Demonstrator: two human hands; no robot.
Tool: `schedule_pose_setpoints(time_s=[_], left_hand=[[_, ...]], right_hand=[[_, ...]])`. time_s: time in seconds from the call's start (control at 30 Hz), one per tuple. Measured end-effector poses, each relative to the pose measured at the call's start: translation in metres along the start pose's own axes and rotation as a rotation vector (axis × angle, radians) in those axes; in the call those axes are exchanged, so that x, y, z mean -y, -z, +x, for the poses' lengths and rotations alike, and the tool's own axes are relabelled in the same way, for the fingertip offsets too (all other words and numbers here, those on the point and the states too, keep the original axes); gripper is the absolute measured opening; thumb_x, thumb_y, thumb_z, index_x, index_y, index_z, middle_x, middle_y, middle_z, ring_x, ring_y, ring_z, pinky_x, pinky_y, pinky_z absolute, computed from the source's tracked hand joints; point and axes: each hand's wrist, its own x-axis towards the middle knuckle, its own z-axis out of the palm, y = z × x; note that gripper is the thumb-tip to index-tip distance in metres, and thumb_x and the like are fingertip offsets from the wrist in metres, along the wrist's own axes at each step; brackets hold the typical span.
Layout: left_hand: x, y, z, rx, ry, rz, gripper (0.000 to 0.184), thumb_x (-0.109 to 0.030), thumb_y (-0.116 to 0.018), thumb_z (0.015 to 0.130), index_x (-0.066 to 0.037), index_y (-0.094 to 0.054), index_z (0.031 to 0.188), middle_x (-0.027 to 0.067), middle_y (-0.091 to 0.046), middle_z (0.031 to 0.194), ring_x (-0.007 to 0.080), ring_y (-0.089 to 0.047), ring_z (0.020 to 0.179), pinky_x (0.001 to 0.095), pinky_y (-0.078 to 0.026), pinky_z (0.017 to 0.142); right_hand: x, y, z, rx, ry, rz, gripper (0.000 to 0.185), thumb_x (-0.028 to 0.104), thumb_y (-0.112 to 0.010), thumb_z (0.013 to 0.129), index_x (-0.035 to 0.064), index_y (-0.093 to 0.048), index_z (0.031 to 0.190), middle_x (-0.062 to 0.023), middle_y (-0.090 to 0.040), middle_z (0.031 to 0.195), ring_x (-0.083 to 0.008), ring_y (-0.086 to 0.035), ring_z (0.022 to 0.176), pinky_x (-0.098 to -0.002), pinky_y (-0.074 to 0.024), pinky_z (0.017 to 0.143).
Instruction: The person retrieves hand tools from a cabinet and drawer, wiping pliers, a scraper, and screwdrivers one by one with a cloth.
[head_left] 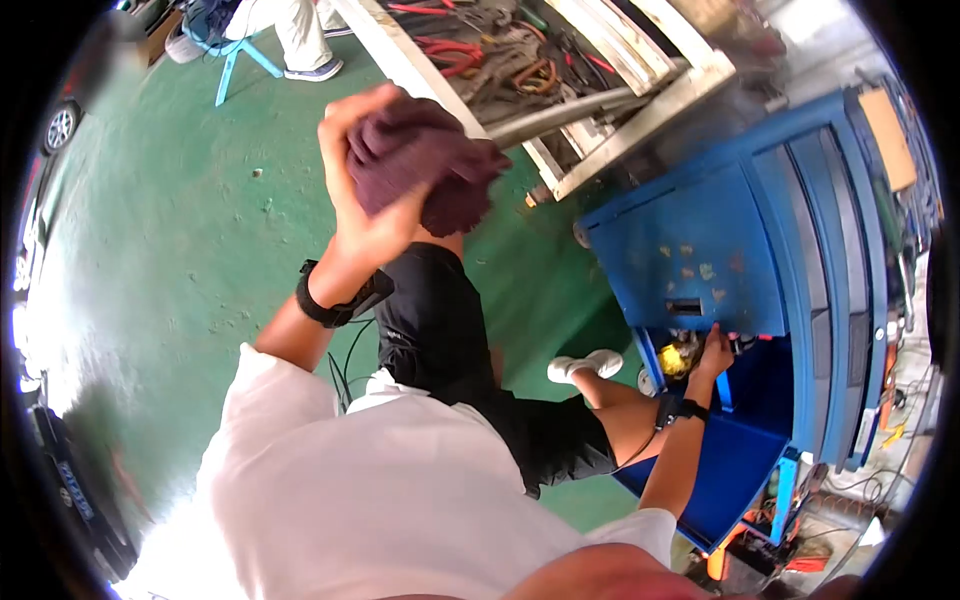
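Note:
A crumpled dark purple cloth (415, 160) is in my left hand (375, 210), raised at the upper middle of the head view. The fingers and thumb are wrapped round it. To the right, my right hand (712, 357) has its fingers bent at the lower edge of a blue cabinet panel (700, 245); part of the fingers is hard to see. Beside that hand, inside the cabinet's opening, lies a yellow item (677, 358). Under it a blue flap (730, 490) hangs open.
A metal-framed tray (590, 165) holds pliers and other tools at the top. Farther off, a person's leg (300, 40) is beside a light blue stool (228, 75). Cables and tools lie by the cabinet at the right. The floor (200, 220) is green.

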Motion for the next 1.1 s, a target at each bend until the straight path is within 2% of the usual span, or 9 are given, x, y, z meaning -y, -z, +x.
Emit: schedule_pose_setpoints(time_s=[0.13,0.23,0.37,0.47,0.6,0.73,0.77,0.93,1.1], left_hand=[[0.029,0.030,0.000,-0.060,0.391,-0.120,0.046,-0.028,-0.044,0.107,0.002,-0.041,0.141,0.0103,-0.052,0.135,0.0211,-0.050,0.125,0.0347,-0.036,0.111],[0.037,0.038,-0.009,-0.111,0.879,-0.344,0.060,-0.046,-0.034,0.109,0.002,-0.038,0.145,0.0117,-0.053,0.135,0.0194,-0.053,0.122,0.0355,-0.042,0.107],[0.059,0.042,-0.009,-0.006,0.690,-0.063,0.043,-0.035,-0.040,0.108,0.004,-0.057,0.118,0.0105,-0.066,0.095,0.0185,-0.061,0.090,0.0349,-0.050,0.086],[0.061,0.037,0.004,0.125,0.556,-0.147,0.032,-0.024,-0.054,0.102,0.004,-0.058,0.117,0.0161,-0.066,0.109,0.0220,-0.063,0.099,0.0363,-0.049,0.090],[0.037,-0.005,0.011,0.278,0.515,-0.283,0.039,-0.018,-0.067,0.096,-0.003,-0.050,0.128,0.0110,-0.065,0.112,0.0174,-0.060,0.109,0.0325,-0.048,0.097],[-0.001,-0.014,0.026,0.680,0.339,-0.617,0.064,-0.004,-0.073,0.086,-0.008,-0.043,0.142,0.0088,-0.053,0.135,0.0184,-0.052,0.124,0.0338,-0.045,0.102],[0.000,-0.011,0.030,0.748,0.262,-0.586,0.072,0.002,-0.073,0.081,-0.010,-0.043,0.145,0.0100,-0.048,0.139,0.0219,-0.046,0.133,0.0355,-0.042,0.107],[0.038,0.001,0.037,0.555,0.000,0.218,0.066,-0.013,-0.075,0.083,-0.013,-0.047,0.143,0.0153,-0.051,0.136,0.0352,-0.049,0.127,0.0451,-0.036,0.110],[0.073,-0.017,0.004,0.317,0.300,0.284,0.073,-0.026,-0.074,0.085,-0.013,-0.038,0.147,0.0260,-0.029,0.151,0.0525,-0.041,0.129,0.0556,-0.040,0.107]], right_hand=[[-0.014,-0.005,0.009,0.013,-0.086,0.061,0.021,0.022,-0.069,0.096,0.0015,-0.069,0.091,-0.0039,-0.062,0.079,-0.0155,-0.051,0.066,-0.0343,-0.0407,0.059],[0.010,-0.030,-0.003,0.055,-0.499,0.230,0.036,0.039,-0.057,0.101,0.0062,-0.063,0.113,-0.0090,-0.063,0.092,-0.0218,-0.060,0.075,-0.0329,-0.0496,0.065],[0.004,-0.066,-0.008,0.329,-0.641,0.009,0.059,0.060,-0.057,0.094,0.0108,-0.058,0.126,-0.0119,-0.061,0.109,-0.0274,-0.062,0.099,-0.0430,-0.0513,0.082],[0.120,-0.119,-0.120,0.770,-0.216,-0.367,0.074,0.059,-0.055,0.096,0.0084,-0.042,0.148,-0.0166,-0.053,0.141,-0.0322,-0.058,0.121,-0.0457,-0.0456,0.100],[0.245,-0.167,-0.248,1.339,0.164,0.206,0.058,0.026,-0.057,0.104,0.0075,-0.033,0.153,-0.0159,-0.052,0.138,-0.0269,-0.058,0.118,-0.0418,-0.0428,0.105],[0.264,-0.212,-0.272,1.264,0.282,0.462,0.059,0.017,-0.063,0.098,0.0020,-0.036,0.148,-0.0159,-0.052,0.137,-0.0253,-0.057,0.119,-0.0384,-0.0404,0.107],[0.280,-0.220,-0.265,1.071,0.680,0.316,0.058,0.014,-0.064,0.096,0.0003,-0.037,0.145,-0.0147,-0.051,0.136,-0.0240,-0.056,0.120,-0.0373,-0.0405,0.107],[0.327,-0.256,-0.197,0.701,0.693,0.455,0.043,0.001,-0.058,0.092,0.0012,-0.049,0.134,-0.0114,-0.055,0.130,-0.0227,-0.057,0.115,-0.0335,-0.0476,0.098],[0.323,-0.296,-0.172,0.688,1.164,0.091,0.038,-0.007,-0.053,0.082,-0.0009,-0.061,0.118,-0.0177,-0.064,0.112,-0.0334,-0.062,0.106,-0.0404,-0.0464,0.099]])
